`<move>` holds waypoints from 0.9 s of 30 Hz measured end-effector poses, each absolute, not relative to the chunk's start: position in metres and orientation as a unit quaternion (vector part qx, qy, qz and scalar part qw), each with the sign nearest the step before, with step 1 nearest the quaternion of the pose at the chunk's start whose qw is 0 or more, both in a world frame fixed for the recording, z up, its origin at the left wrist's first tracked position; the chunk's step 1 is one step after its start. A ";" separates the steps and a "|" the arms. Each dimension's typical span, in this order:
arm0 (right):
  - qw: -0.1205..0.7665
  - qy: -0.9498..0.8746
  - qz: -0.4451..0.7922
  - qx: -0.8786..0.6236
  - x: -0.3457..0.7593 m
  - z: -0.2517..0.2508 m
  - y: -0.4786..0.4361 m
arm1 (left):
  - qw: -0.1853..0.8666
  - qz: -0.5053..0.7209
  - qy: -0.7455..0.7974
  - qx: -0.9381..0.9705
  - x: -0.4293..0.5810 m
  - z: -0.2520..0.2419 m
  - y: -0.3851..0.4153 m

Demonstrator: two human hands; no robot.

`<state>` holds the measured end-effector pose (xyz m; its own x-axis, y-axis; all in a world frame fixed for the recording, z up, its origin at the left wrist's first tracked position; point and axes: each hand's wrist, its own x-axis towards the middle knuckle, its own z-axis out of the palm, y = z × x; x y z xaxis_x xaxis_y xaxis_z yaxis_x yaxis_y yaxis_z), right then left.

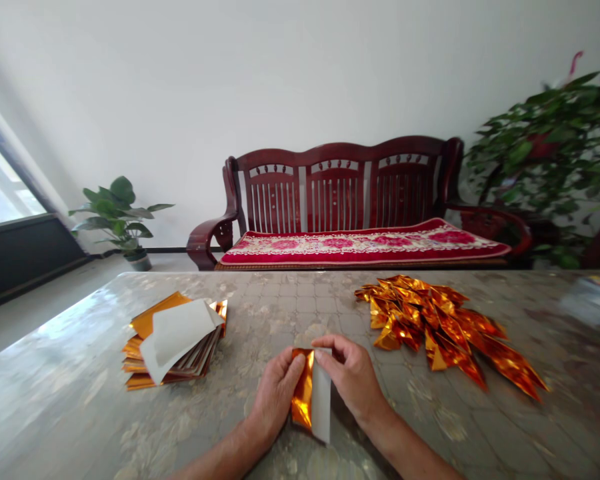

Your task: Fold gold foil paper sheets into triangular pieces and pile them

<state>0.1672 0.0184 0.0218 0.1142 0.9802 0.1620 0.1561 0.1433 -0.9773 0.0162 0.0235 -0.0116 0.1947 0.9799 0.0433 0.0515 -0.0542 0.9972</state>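
Note:
Between my hands is a sheet of gold foil paper point(304, 393), partly folded so that a shiny orange-gold strip lies beside a white strip. My left hand point(279, 387) grips its left edge, thumb on the foil face. At the top right corner my right hand point(353, 373) pinches the white part between thumb and fingers. Off to the left sits a stack of foil paper sheets point(175, 340), some with the white side up. A pile of folded foil pieces point(430, 320), pointed and shiny, lies on the right.
A patterned, glossy cover lies over the table point(260, 307). Near its right edge stands a blurred clear container point(593, 300). Behind the table are a dark red wooden bench point(335, 193) and potted plants point(123, 207) on both sides.

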 end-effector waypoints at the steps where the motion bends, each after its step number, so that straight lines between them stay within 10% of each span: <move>1: 0.527 -0.539 0.396 -0.524 0.168 0.022 0.018 | 0.512 0.446 0.455 0.576 0.015 -0.012 0.025; 8: 0.526 -0.521 0.463 -0.487 0.179 0.018 0.026 | 0.554 0.408 0.438 0.578 0.011 0.000 0.034; 27: 0.340 -0.886 0.120 -0.290 0.198 0.018 0.021 | 0.692 0.176 0.278 0.643 -0.018 0.018 0.055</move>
